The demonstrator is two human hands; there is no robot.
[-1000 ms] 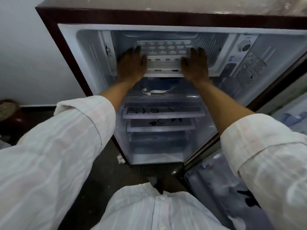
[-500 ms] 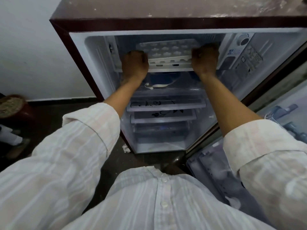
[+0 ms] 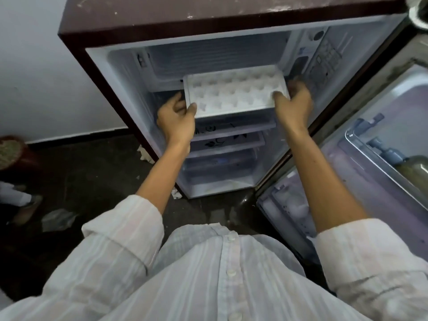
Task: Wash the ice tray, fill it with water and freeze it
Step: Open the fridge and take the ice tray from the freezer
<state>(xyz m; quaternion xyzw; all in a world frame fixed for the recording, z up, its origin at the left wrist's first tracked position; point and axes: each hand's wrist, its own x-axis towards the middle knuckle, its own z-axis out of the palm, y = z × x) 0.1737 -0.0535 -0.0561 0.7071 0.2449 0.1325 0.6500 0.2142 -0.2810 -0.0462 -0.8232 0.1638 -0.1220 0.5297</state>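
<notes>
As you are standing at the open fridge (image 3: pixel 208 10), you are gripping the white ice tray (image 3: pixel 234 91) at both short ends, left hand (image 3: pixel 177 120) and right hand (image 3: pixel 293 105) (thumbs on the rim), holding it just outside the freezer compartment (image 3: pixel 217 54), above the shelves (image 3: pixel 234 130).
</notes>
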